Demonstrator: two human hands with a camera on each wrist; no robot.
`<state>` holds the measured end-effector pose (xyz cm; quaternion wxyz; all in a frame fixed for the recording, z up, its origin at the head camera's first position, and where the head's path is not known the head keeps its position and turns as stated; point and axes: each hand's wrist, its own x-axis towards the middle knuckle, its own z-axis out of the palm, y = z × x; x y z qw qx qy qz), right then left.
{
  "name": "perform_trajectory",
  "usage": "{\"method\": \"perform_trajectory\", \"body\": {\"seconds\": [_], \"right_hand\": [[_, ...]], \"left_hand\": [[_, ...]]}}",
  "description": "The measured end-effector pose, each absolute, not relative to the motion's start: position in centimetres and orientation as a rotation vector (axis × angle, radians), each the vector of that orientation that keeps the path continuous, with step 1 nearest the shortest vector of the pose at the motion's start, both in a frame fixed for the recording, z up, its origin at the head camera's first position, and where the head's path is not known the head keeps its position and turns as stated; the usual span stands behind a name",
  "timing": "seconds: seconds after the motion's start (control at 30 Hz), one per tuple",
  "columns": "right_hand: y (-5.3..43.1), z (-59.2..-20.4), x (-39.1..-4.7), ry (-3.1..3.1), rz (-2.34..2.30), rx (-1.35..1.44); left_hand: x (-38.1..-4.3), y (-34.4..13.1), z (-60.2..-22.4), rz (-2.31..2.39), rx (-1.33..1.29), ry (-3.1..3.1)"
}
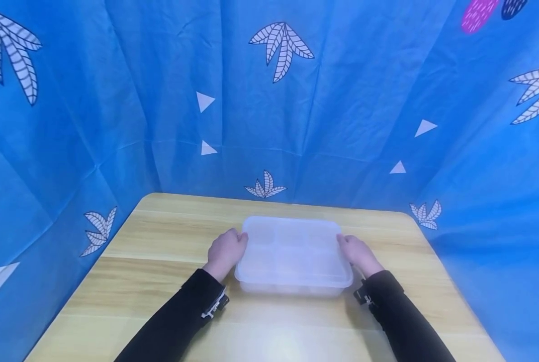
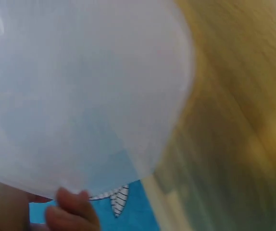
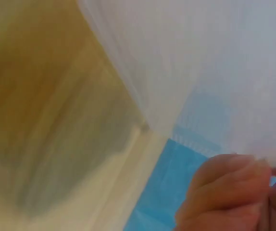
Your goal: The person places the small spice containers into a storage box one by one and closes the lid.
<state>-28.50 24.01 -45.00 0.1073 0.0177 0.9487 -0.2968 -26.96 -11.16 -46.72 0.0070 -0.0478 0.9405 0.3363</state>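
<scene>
A translucent white plastic storage box with a lid, its inside divided into several compartments, is held between both hands over the table. At its left side, my left hand grips the rim, thumb on top. My right hand grips the opposite side in the same way. In the left wrist view the pale box fills much of the picture, with fingertips at its edge. Curled fingers hold the box edge in the right wrist view. What the box contains cannot be made out.
The light wooden table has rounded far corners. A blue curtain with white leaf and triangle prints hangs behind it and along both sides. Dark sleeves with small wrist devices cover the forearms.
</scene>
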Motion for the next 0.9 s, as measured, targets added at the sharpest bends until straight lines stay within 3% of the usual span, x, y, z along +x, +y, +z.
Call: {"method": "perform_trajectory", "body": {"seconds": [0.47, 0.9], "right_hand": [[24.0, -43.7, -31.4, 2.911, -0.777, -0.033], [23.3, -43.9, -33.6, 2.960, -0.722, -0.104]], "left_hand": [[-20.2, -10.6, -45.2, 0.702, 0.067, 3.098], [-15.6, -10.0, -45.3, 0.790, 0.213, 3.253]]}}
